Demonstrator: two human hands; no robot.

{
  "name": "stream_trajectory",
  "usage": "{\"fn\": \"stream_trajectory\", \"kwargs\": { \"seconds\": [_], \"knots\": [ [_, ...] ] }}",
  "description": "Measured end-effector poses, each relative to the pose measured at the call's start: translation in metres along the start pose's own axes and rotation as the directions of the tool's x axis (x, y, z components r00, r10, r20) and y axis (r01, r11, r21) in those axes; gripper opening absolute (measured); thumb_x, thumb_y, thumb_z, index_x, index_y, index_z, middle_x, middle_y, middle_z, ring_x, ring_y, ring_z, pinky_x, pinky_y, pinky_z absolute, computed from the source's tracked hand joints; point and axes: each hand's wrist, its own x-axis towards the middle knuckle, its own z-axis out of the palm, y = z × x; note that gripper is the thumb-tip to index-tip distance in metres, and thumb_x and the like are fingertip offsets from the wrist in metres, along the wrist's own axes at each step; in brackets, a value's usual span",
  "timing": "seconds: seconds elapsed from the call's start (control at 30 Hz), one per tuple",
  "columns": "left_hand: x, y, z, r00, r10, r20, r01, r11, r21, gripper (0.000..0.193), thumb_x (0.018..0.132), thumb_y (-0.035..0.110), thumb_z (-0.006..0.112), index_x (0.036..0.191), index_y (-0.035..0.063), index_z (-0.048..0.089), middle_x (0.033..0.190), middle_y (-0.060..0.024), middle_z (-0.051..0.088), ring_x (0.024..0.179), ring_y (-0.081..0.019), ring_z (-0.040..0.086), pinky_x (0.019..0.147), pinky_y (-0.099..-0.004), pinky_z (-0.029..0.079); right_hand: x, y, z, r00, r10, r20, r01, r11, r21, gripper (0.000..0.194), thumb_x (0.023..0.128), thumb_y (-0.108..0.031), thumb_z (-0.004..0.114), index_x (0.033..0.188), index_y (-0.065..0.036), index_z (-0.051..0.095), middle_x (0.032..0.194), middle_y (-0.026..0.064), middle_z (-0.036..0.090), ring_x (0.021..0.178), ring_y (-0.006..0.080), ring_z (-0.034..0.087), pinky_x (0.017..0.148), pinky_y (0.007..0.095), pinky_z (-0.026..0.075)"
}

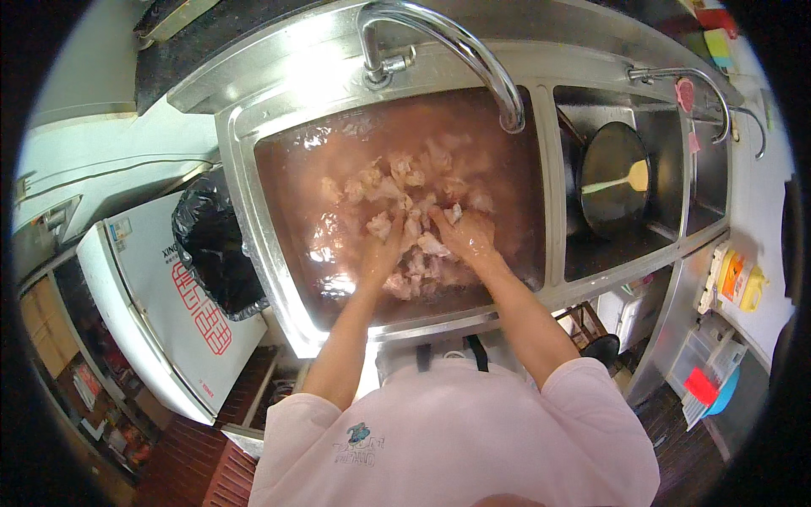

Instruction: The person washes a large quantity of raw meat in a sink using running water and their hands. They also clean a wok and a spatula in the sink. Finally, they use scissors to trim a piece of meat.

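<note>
Cloudy reddish-brown water fills the large basin of a stainless steel sink (548, 190). Many pieces of raw meat (415, 269), pale and pinkish, lie heaped in the middle, some above the surface and others blurred under it. My left hand (386, 237) is among the pieces at the heap's left side, with a pale piece against it; its fingers are partly hidden. My right hand (467, 233) is on the right side of the heap, palm partly turned up, with a small pale piece at its fingers. Whether either hand grips its piece is unclear.
A chrome faucet (443, 28) arches over the basin. The right-hand basin holds a dark wok (602, 209) with a yellowish spatula (637, 176). Left of the sink are a black-bag-lined bin (190, 215) and a white chest freezer (152, 266). A yellow bottle (753, 288) stands far right.
</note>
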Motion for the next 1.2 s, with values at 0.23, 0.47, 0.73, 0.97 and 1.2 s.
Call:
{"fn": "stream_trajectory", "kwargs": {
  "seconds": [0.23,0.47,0.73,0.97,1.2],
  "knots": [
    [-0.036,-0.016,-0.023,0.919,0.345,-0.191,-0.241,0.875,0.42,0.057,0.092,0.026,0.072,0.141,0.0002,0.057,0.148,-0.0282,0.052,0.138,-0.0451,0.05,0.112,-0.0472,0.044,0.011,-0.034,-0.031,0.966,-0.178,0.186,0.183,0.983,-0.013,0.061,0.091,-0.038,0.067,0.139,-0.003,0.057,0.118,0.0317,0.068,0.112,0.0416,0.068,0.098,0.0505,0.052],
    [-0.051,-0.057,-0.05,0.846,0.461,-0.268,-0.274,0.807,0.523,0.045,0.093,0.02,0.067,0.135,0.0031,0.062,0.138,-0.031,0.056,0.126,-0.0509,0.055,0.102,-0.0539,0.05,0.057,-0.057,0.017,0.919,-0.243,0.309,0.168,0.954,0.249,0.054,0.097,-0.021,0.055,0.15,-0.008,0.048,0.135,0.0279,0.063,0.116,0.0383,0.068,0.097,0.0473,0.055],
    [-0.031,-0.086,-0.061,0.827,0.408,-0.387,-0.188,0.849,0.494,0.043,0.089,0.017,0.068,0.127,-0.0044,0.063,0.139,-0.0353,0.054,0.13,-0.0541,0.049,0.111,-0.0548,0.042,0.074,-0.052,0.075,0.884,-0.322,0.339,0.043,0.778,0.626,0.051,0.097,-0.02,0.055,0.146,-0.008,0.051,0.133,0.0272,0.064,0.116,0.0383,0.068,0.097,0.0474,0.054],
    [-0.025,-0.086,-0.058,0.81,0.449,-0.376,-0.278,0.86,0.428,0.039,0.086,0.013,0.067,0.123,-0.002,0.064,0.136,-0.0335,0.056,0.122,-0.0498,0.056,0.104,-0.0532,0.047,0.083,-0.066,0.09,0.897,-0.354,0.264,0.128,0.78,0.612,0.048,0.097,-0.02,0.056,0.142,-0.007,0.053,0.131,0.0265,0.065,0.115,0.0382,0.067,0.097,0.0474,0.054],
    [-0.036,-0.078,-0.055,0.867,0.371,-0.333,-0.228,0.89,0.396,0.037,0.087,0.014,0.066,0.121,-0.0013,0.065,0.123,-0.0308,0.063,0.116,-0.0492,0.058,0.102,-0.0533,0.048,0.087,-0.076,0.098,0.904,-0.358,0.233,0.152,0.778,0.609,0.044,0.096,-0.019,0.056,0.139,-0.007,0.056,0.13,0.0258,0.066,0.115,0.0382,0.067,0.098,0.0475,0.054]
  ]
}}
